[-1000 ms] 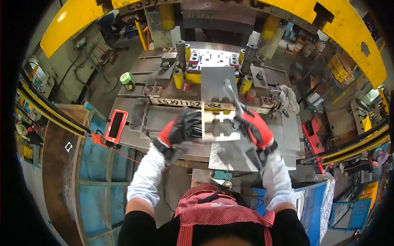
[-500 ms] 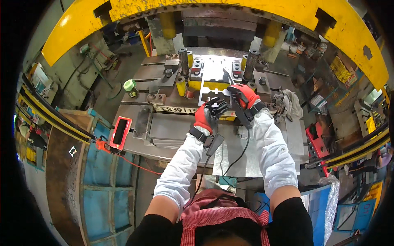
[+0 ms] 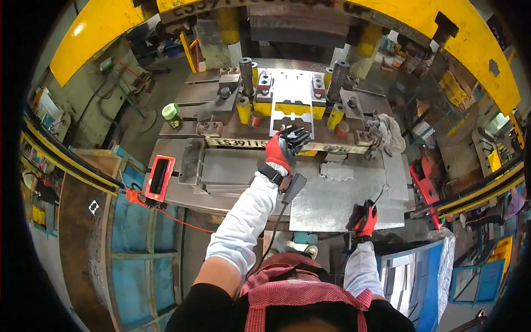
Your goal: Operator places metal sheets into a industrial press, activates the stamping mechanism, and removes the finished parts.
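Observation:
My left hand (image 3: 283,149), in a red and black glove, is open with fingers apart at the near end of a shiny cut-out metal strip (image 3: 292,105). That strip lies across the die (image 3: 266,106) of a press. Whether the fingers touch the strip I cannot tell. A black box on a cable (image 3: 294,188) hangs by my left wrist. Lower right, my right hand (image 3: 363,218), gloved alike, is closed around a thin wire hook (image 3: 381,192) over the near edge of a flat metal sheet (image 3: 337,202). Small metal pieces (image 3: 336,171) lie on that sheet.
Stacked metal plates (image 3: 229,166) lie left of my left hand, beside a red-framed phone-like device (image 3: 160,177). A green-lidded jar (image 3: 172,115) stands behind. Dark guide posts (image 3: 337,80) rise by the die. Grey rags (image 3: 387,133) hang at right. A yellow press beam (image 3: 99,36) arches overhead.
My right hand has drawn back from the die to the sheet's near edge at lower right. My left hand stays near the strip, its fingers now stretched out more to the right.

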`<state>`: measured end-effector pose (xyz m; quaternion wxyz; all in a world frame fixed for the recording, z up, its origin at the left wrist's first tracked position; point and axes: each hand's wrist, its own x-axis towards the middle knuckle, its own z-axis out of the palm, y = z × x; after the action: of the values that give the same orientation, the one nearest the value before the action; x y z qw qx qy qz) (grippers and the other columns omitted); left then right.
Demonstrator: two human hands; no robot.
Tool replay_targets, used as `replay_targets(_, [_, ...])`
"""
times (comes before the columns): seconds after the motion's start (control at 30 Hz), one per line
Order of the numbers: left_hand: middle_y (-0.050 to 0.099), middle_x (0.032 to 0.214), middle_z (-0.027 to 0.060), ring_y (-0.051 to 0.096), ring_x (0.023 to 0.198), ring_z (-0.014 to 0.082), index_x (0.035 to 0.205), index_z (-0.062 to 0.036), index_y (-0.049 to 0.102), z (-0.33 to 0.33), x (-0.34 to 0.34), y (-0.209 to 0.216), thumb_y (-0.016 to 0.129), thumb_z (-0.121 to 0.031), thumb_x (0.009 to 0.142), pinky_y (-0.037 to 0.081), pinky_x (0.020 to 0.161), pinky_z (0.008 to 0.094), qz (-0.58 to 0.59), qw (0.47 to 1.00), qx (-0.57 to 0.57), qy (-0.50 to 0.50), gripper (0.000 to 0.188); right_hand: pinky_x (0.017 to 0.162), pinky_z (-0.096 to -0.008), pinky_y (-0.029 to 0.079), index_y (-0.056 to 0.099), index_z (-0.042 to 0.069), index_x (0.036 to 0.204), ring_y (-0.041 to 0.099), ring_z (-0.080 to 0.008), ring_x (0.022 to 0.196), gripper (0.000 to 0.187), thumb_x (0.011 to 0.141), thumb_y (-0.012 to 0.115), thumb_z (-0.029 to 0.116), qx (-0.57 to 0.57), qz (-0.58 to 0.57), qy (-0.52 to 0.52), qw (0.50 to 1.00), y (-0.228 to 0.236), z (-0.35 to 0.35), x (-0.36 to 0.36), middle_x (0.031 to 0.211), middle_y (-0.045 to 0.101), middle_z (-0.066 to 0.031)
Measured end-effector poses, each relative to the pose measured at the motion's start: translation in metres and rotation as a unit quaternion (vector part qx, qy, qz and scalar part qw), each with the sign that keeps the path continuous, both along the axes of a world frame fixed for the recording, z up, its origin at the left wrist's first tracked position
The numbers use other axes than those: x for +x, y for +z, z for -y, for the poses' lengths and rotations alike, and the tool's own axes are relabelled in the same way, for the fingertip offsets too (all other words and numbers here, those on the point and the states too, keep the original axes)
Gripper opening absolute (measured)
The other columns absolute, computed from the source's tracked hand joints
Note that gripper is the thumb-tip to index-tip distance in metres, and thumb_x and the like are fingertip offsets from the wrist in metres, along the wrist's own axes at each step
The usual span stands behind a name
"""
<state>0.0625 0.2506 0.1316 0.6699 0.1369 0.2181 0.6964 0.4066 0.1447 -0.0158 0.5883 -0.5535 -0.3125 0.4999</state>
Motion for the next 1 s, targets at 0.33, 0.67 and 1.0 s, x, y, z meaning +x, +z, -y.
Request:
replay_targets(0.33, [0.054, 0.113, 0.0234, 0.053, 0.106, 0.0364, 0.112, 0.0034, 0.048, -0.005, -0.009, -0.020, 0.032, -0.031, 0.095, 0.047, 0.089, 0.0431, 0.053, 0.998, 0.032, -0.019, 0.042, 0.031, -0.0324, 0.034, 0.046, 0.017, 0.100, 0.043, -0.0204, 0.035, 0.025, 0.083, 0.057, 0.032, -0.064, -0.196, 0.025, 0.978, 0.034, 0.004, -0.017, 0.058, 0.051, -0.0071])
replay_targets(0.67, [0.053, 0.115, 0.0230, 0.054, 0.104, 0.0373, 0.113, 0.0043, 0.046, -0.004, -0.003, 0.000, 0.031, -0.028, 0.094, 0.047, 0.089, 0.0445, 0.047, 0.997, -0.054, 0.013, 0.040, 0.036, -0.0344, 0.041, 0.045, 0.013, 0.100, 0.048, -0.0218, 0.040, 0.027, 0.083, 0.058, 0.030, -0.006, -0.106, 0.006, 0.994, 0.026, 0.003, -0.016, 0.060, 0.051, -0.0088])
replay_targets(1.0, [0.051, 0.117, 0.0245, 0.052, 0.107, 0.0372, 0.114, 0.0063, 0.044, -0.001, -0.005, 0.000, 0.029, -0.030, 0.095, 0.044, 0.093, 0.0458, 0.052, 0.998, -0.043, 0.007, 0.044, 0.038, -0.0351, 0.042, 0.045, 0.008, 0.109, 0.050, -0.0231, 0.042, 0.035, 0.084, 0.058, 0.028, -0.003, -0.141, 0.002, 0.990, 0.014, -0.001, -0.010, 0.065, 0.054, -0.0126])
